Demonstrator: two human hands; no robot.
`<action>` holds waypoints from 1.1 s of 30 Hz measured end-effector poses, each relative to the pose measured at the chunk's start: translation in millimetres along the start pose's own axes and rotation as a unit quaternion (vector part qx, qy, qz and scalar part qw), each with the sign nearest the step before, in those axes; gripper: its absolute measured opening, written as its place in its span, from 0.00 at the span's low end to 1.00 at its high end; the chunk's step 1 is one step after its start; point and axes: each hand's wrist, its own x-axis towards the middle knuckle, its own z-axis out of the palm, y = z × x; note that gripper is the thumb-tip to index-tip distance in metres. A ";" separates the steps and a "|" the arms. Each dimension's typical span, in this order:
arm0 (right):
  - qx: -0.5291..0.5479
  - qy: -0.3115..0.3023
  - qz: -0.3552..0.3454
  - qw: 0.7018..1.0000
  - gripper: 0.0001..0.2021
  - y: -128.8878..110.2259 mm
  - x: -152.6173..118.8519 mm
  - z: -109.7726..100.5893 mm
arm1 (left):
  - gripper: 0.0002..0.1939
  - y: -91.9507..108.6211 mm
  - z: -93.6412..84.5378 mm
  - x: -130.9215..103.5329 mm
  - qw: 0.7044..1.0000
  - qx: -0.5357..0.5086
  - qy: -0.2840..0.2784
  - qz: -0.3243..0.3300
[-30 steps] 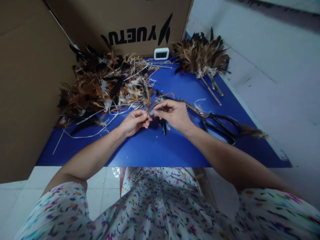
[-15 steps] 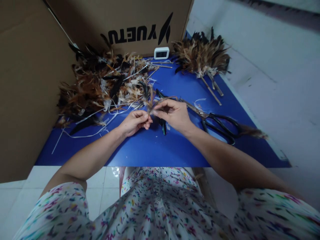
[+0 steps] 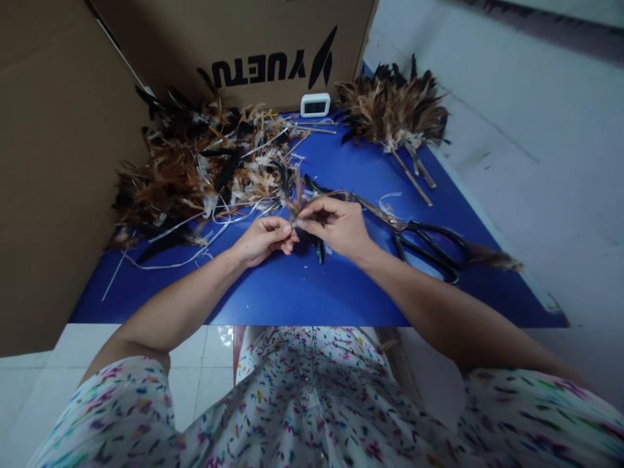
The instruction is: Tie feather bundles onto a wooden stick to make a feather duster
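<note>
Above the blue table, my left hand (image 3: 267,240) pinches the base of a small tuft of brown and dark feathers (image 3: 296,200). Close beside it, the thumb and forefinger of my right hand (image 3: 338,224) are closed on the same tuft, and the two hands' fingertips nearly meet. Fine detail at the pinch is too small to make out. A large heap of loose brown, black and white feathers (image 3: 190,166) lies behind and left of my hands. Black-handled scissors (image 3: 429,247) rest to the right, their blades partly hidden behind my right hand.
Cardboard panels (image 3: 273,32) stand behind and to the left. A small white digital display (image 3: 314,104) sits at the back. Feather bundles on sticks (image 3: 394,110) lie at the back right. White strips (image 3: 182,265) trail from the heap across the blue table (image 3: 292,299).
Both hands keep their pinch on the feather tuft, with only a slight shift of the fingers and of my right hand downward.
</note>
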 end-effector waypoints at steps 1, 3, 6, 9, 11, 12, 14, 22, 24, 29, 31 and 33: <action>0.000 -0.003 -0.001 1.000 0.12 0.4 -0.1 -0.1 | 0.19 -0.1 0.0 -0.2 1.000 0.000 0.000 -0.001; 0.003 -0.012 -0.001 1.000 0.12 1.2 -0.2 -0.2 | 0.19 -0.3 0.3 -0.5 1.000 0.000 0.002 -0.003; 0.010 -0.016 0.000 1.000 0.13 1.6 -0.3 0.3 | 0.19 -0.2 0.9 -0.5 1.000 -0.002 0.004 -0.004; 0.015 -0.015 -0.005 1.000 0.14 1.5 -0.6 1.1 | 0.19 -0.3 1.0 -0.1 1.000 -0.005 0.005 -0.003; 0.017 -0.015 -0.003 1.000 0.13 1.9 -0.9 1.7 | 0.19 -0.6 0.8 0.1 1.000 -0.008 0.005 -0.003; 0.016 -0.015 0.001 1.000 0.13 2.3 -1.1 2.0 | 0.19 -0.7 0.8 0.1 1.000 -0.011 0.005 -0.002; 0.012 -0.017 0.012 1.000 0.12 3.1 -1.4 2.5 | 0.19 -0.9 0.7 0.0 1.000 -0.014 0.004 0.000; -0.003 -0.016 0.016 1.000 0.08 2.5 -2.6 2.8 | 0.19 -0.6 1.2 -0.5 1.000 -0.002 0.005 -0.001; -0.010 -0.014 0.015 1.000 0.08 1.6 -3.2 2.7 | 0.19 -0.7 1.1 -0.6 1.000 0.003 0.008 0.000; -0.024 -0.007 0.003 1.000 0.08 -0.8 -3.6 1.4 | 0.18 0.4 1.8 -0.7 1.000 0.011 0.010 0.003; -0.021 -0.007 -0.001 1.000 0.07 -1.4 -3.1 0.4 | 0.18 0.5 2.0 -0.7 1.000 0.013 0.010 0.006; -0.006 -0.003 0.002 1.000 0.08 -1.5 -1.9 -0.8 | 0.19 -0.2 1.6 -0.6 1.000 0.014 0.012 0.005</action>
